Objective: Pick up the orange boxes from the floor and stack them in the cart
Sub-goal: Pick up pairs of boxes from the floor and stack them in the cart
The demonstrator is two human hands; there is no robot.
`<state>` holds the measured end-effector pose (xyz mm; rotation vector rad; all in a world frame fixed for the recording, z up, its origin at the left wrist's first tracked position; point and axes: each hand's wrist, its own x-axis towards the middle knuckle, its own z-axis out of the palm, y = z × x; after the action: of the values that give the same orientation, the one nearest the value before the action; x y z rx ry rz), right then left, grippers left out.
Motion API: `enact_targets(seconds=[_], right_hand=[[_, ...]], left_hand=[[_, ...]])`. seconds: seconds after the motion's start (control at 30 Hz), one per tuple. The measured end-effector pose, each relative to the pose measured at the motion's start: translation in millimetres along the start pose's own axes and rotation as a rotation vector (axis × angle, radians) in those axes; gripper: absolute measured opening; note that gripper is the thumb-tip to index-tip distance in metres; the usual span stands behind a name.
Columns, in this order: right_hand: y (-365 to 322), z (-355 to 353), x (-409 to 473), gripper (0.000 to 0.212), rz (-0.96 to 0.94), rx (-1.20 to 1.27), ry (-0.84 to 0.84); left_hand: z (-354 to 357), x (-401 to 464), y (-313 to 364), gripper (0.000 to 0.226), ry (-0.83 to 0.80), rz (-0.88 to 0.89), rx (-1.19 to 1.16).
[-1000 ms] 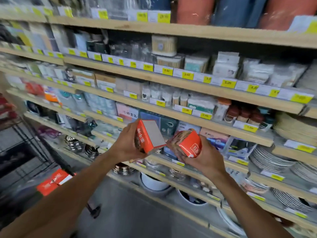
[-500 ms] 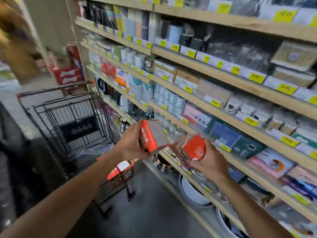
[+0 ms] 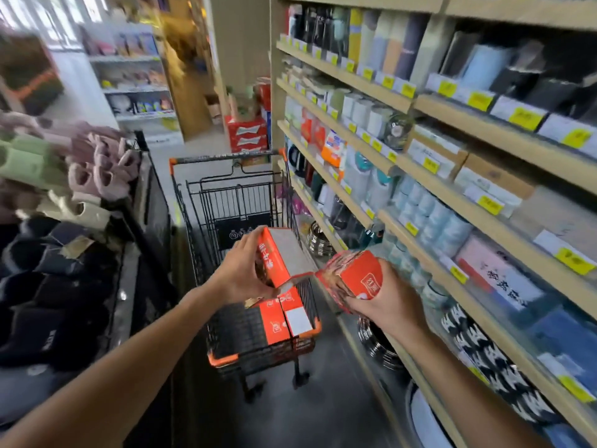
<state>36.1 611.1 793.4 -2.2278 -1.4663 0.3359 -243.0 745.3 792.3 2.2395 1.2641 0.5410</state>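
The shelves (image 3: 420, 163) run down the right side of the aisle, loaded with packaged goods behind yellow price tags, and a display of slippers (image 3: 97, 169) and dark folded goods fills the left. Between them stands the cart (image 3: 226, 202), a black wire basket with orange corner caps, its handle at the far end and its near end toward the person. Orange boxes (image 3: 281, 321) already lie in the near right corner of the basket, packed side by side against the wire wall; how many sit beneath them cannot be told. The left hand (image 3: 239, 279) holds an orange box (image 3: 281, 253) above that corner, its grip clamped on the box with fingers over the top edge and the thumb underneath, the box tilted with its grey face up. The right hand (image 3: 387, 305) is just beside it over the cart's right edge, its grip wrapped round a second box (image 3: 355, 276) from below, the two boxes almost touching at one corner. By the look of it, the step in hand is the delivery: both boxes are lifted and carried over the basket, not yet set down. The next move likely calls for lowering the left box level onto the ones already there, squaring its edges with theirs, then bringing the right box in beside or on top so the stack sits flat against the wall.
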Motion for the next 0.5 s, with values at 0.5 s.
enact_targets(seconds=[0.5], right_hand=[[-13, 54, 156, 0.099, -0.180, 0.034, -0.195]], left_hand=[[6, 68, -54, 0.141, 0.131, -0.250, -0.006]])
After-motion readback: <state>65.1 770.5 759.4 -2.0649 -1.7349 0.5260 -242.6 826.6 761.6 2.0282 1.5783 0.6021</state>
